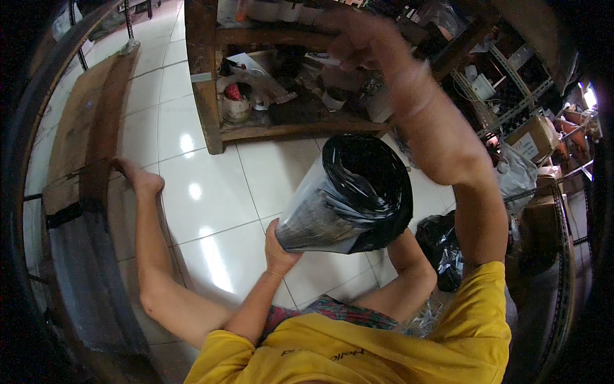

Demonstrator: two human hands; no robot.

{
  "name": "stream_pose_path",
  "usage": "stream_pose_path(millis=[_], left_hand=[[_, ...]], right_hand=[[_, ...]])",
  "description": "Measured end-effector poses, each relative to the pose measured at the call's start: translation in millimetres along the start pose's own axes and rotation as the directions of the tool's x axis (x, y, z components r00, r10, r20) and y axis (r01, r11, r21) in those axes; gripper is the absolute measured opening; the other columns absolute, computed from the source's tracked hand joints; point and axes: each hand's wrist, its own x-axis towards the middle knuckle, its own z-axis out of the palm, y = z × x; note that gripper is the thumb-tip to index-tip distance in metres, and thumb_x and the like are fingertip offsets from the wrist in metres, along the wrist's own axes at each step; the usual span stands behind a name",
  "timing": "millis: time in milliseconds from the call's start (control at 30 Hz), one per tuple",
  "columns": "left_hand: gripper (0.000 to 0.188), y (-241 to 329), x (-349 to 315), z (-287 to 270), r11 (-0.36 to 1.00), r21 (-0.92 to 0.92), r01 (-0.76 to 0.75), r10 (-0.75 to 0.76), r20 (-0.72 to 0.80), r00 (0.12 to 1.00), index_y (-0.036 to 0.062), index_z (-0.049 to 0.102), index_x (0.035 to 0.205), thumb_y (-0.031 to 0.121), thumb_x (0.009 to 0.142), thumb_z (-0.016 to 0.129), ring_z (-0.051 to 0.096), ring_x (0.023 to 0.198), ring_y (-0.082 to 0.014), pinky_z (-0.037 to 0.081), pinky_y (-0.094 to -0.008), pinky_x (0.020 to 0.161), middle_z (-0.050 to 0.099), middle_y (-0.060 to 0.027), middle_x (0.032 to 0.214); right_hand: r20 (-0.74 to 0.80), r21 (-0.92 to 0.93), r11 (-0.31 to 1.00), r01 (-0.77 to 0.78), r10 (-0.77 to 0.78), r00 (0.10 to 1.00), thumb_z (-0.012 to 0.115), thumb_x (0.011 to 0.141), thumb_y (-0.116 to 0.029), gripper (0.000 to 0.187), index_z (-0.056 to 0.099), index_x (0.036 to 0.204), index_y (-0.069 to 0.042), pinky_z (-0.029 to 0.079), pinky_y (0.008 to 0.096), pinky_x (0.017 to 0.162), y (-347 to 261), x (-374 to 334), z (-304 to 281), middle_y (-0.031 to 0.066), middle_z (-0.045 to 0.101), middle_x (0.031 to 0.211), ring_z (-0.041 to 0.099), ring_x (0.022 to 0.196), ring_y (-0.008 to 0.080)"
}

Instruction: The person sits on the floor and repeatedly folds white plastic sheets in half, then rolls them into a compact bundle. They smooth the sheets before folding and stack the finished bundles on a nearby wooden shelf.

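Supporting the plastic roll (348, 201) at its lower left edge, your left hand (280, 249) is observed in the head view with the thumb against the outer wrap. The hand is closed on the roll, although the remaining fingers are hidden behind it. The roll is located in front of your torso, above the white tiled floor (208, 208), tilted, with its black, loosely layered end facing up and to the right; its side shows a grey-white sheen.

Your right hand (361, 41) is raised well apart from the roll, at the front of the wooden workbench (297, 132). It is blurred; whether its fingers hold anything cannot be determined.

On the workbench's lower shelf, a pale container (235, 112) with a red item (236, 91) at its top stands among mixed clutter. To your left lies a long wooden plank (80, 121), beside your bare foot (141, 177). To your right, a black plastic bag (440, 246) sits near your arm; beyond it, a cardboard box (537, 137) rests among metal racking (521, 83).
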Motion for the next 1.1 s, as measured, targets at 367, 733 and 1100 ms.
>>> stream_pose_path(millis=[367,733,1100], left_hand=[[0.104,-3.3,17.2,-11.3,0.995,-0.096,-0.038,0.055,0.181,0.982,0.0016,0.036,0.144,0.022,0.06,0.093,0.055,0.122,-0.0362,0.045,-0.0402,0.105,0.053,-0.0216,0.133],[0.119,-17.8,2.3,11.6,0.989,-0.052,-0.139,0.14,0.003,0.99,-0.0005,0.023,0.15,0.027,0.059,0.095,0.049,0.126,-0.0426,0.042,-0.044,0.108,0.046,-0.0257,0.139],[0.099,-3.2,15.1,-14.6,0.998,-0.059,-0.039,0.049,0.18,0.982,-0.002,0.038,0.141,0.025,0.063,0.093,0.053,0.123,-0.0379,0.044,-0.0419,0.106,0.05,-0.0228,0.133]], right_hand=[[-0.044,0.137,0.99,-0.033,0.039,0.998,0.062,0.088,-0.029,0.067,0.043,0.146,0.0,0.034,0.0447,0.116,10.0,-15.8,-2.4,0.0233,0.048,0.146,0.046,0.138,0.0364],[-0.128,-0.025,0.993,0.111,-0.114,0.985,0.049,0.096,-0.059,0.073,0.05,0.139,0.0,0.042,0.0508,0.105,18.8,-8.1,7.2,0.0325,0.057,0.127,0.056,0.12,0.0466],[0.016,0.001,0.996,0.09,-0.09,0.996,0.043,0.097,-0.057,0.074,0.048,0.14,0.003,0.037,0.0494,0.111,13.1,-4.9,7.4,0.0284,0.054,0.136,0.049,0.131,0.0429]])
